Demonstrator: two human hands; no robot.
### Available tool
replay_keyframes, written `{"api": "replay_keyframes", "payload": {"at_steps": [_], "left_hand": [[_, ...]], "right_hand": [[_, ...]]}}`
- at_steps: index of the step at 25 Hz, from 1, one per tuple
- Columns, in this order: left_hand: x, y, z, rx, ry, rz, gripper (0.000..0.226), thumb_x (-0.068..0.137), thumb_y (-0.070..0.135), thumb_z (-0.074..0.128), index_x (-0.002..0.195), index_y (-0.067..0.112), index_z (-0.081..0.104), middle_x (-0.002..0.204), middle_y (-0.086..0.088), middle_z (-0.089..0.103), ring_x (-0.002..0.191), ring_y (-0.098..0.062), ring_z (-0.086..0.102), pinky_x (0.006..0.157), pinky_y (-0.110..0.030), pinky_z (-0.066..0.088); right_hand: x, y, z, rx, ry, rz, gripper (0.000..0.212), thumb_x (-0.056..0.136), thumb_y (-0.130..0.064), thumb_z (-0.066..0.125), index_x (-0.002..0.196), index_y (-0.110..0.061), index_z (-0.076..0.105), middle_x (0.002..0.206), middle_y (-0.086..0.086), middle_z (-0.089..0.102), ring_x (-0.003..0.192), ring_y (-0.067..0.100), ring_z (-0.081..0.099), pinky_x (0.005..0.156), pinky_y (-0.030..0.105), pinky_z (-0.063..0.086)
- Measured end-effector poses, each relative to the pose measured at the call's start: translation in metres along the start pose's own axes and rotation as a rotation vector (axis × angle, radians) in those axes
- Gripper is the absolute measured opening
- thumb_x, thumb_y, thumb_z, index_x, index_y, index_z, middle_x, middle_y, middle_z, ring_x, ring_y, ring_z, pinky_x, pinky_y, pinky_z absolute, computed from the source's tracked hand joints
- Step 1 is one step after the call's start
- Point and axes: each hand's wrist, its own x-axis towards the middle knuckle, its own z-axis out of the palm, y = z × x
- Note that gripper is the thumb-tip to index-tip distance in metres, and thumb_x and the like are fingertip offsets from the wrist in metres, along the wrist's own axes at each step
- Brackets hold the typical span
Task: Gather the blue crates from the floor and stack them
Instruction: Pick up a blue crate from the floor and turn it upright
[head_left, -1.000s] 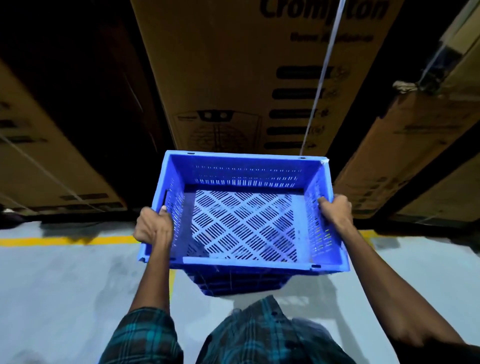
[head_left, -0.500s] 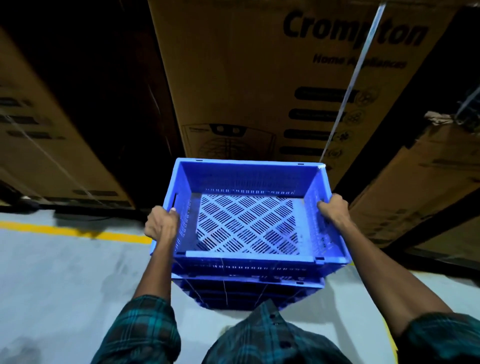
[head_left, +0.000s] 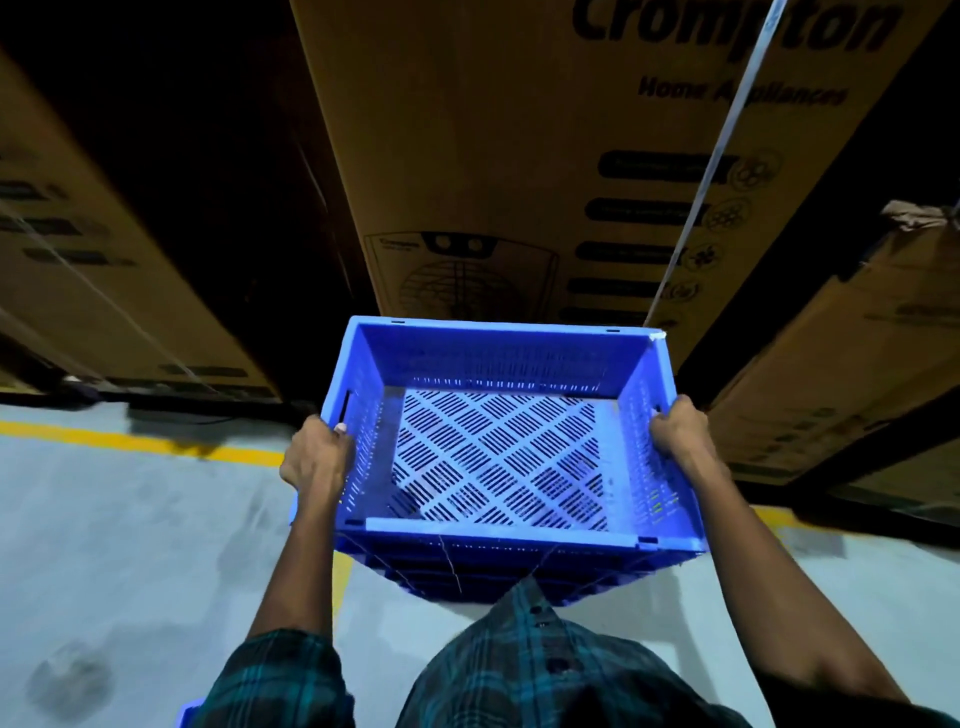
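The blue crate (head_left: 498, 441) sits on top of more blue crates (head_left: 493, 574) over the grey floor (head_left: 130, 545), in front of a large cardboard box (head_left: 519, 156). The left hand (head_left: 317, 452) is closed around the crate's left wall, fingers curled over the rim beside the handle slot. The right hand (head_left: 680, 434) clasps the right wall, its fingers seemingly hooked into that side's slot, though they are partly hidden.
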Motion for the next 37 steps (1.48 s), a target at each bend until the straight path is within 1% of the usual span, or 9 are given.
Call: {"api": "replay_keyframes", "payload": {"at_steps": [8,12,17,21,23,26,31,34,37], "left_hand": [[0.003,0.008,-0.001,0.017,0.042,0.089,0.03,0.097,0.027,0.05,0.113,0.002,0.056,0.118,-0.024,0.064,0.109,-0.044,0.062,0.083,-0.042,0.047],[-0.007,0.001,0.001,-0.017,0.134,0.167,0.037,0.098,0.034,0.051,0.117,0.003,0.049,0.114,-0.024,0.066,0.1,-0.044,0.064,0.072,-0.042,0.043],[-0.006,-0.004,0.004,-0.111,0.224,0.385,0.056,0.092,0.041,0.057,0.133,0.008,0.04,0.128,-0.021,0.052,0.107,-0.044,0.058,0.08,-0.051,0.048],[-0.033,0.002,0.004,-0.14,0.281,0.9,0.056,0.095,0.043,0.056,0.138,0.01,0.044,0.143,-0.015,0.046,0.127,-0.035,0.046,0.094,-0.047,0.04],[-0.063,-0.001,0.011,-0.171,0.067,1.171,0.066,0.088,0.056,0.061,0.136,0.013,0.048,0.141,-0.01,0.049,0.128,-0.029,0.048,0.093,-0.044,0.041],[-0.093,-0.013,0.026,0.051,-0.152,1.366,0.085,0.071,0.074,0.065,0.136,0.021,0.048,0.143,-0.004,0.049,0.128,-0.026,0.049,0.096,-0.042,0.042],[-0.113,-0.017,0.035,0.248,0.008,1.273,0.071,0.074,0.046,0.08,0.132,0.022,0.048,0.14,-0.003,0.053,0.123,-0.027,0.053,0.091,-0.042,0.045],[-0.142,-0.03,0.039,0.169,0.065,1.172,0.067,0.077,0.03,0.082,0.133,0.021,0.046,0.137,-0.005,0.055,0.123,-0.028,0.053,0.092,-0.043,0.046],[-0.177,-0.059,0.035,0.066,0.15,1.073,0.061,0.079,0.03,0.078,0.132,0.018,0.05,0.135,-0.008,0.055,0.124,-0.031,0.053,0.095,-0.045,0.044]], "right_hand": [[-0.009,-0.01,0.0,-0.037,0.065,-0.044,0.03,0.094,-0.018,0.05,0.115,0.002,0.046,0.121,0.033,0.058,0.108,0.049,0.058,0.087,0.044,0.048],[-0.028,-0.009,0.003,-0.121,0.178,-0.091,0.031,0.092,-0.022,0.05,0.115,-0.003,0.044,0.117,0.028,0.06,0.105,0.047,0.06,0.082,0.045,0.049],[-0.066,0.003,0.023,-0.344,0.32,-0.181,0.072,0.085,-0.026,0.056,0.147,-0.002,0.029,0.13,0.02,0.053,0.112,0.041,0.052,0.084,0.047,0.047],[-0.117,0.017,0.033,-0.282,0.321,-0.132,0.078,0.083,-0.039,0.058,0.149,-0.007,0.03,0.15,0.018,0.039,0.138,0.04,0.031,0.106,0.055,0.029],[-0.154,0.025,0.048,-0.28,0.276,-0.149,0.076,0.086,-0.053,0.05,0.15,-0.016,0.031,0.158,0.014,0.028,0.148,0.038,0.015,0.112,0.059,0.016],[-0.187,0.039,0.064,-0.206,0.193,-0.276,0.07,0.089,-0.065,0.033,0.149,-0.028,0.034,0.162,0.007,0.02,0.151,0.032,0.001,0.117,0.054,-0.003],[-0.188,0.056,0.06,-0.183,0.202,-0.414,0.063,0.097,-0.058,0.027,0.15,-0.025,0.033,0.163,0.005,0.018,0.152,0.029,-0.003,0.119,0.055,-0.004],[-0.201,0.054,0.062,-0.062,0.235,-0.356,0.061,0.098,-0.048,0.034,0.15,-0.016,0.032,0.162,0.011,0.021,0.152,0.033,0.001,0.12,0.056,0.003],[-0.245,0.071,0.068,0.1,0.203,-0.405,0.058,0.097,-0.033,0.049,0.149,-0.011,0.034,0.16,0.012,0.024,0.151,0.032,0.005,0.121,0.05,0.012]]}}
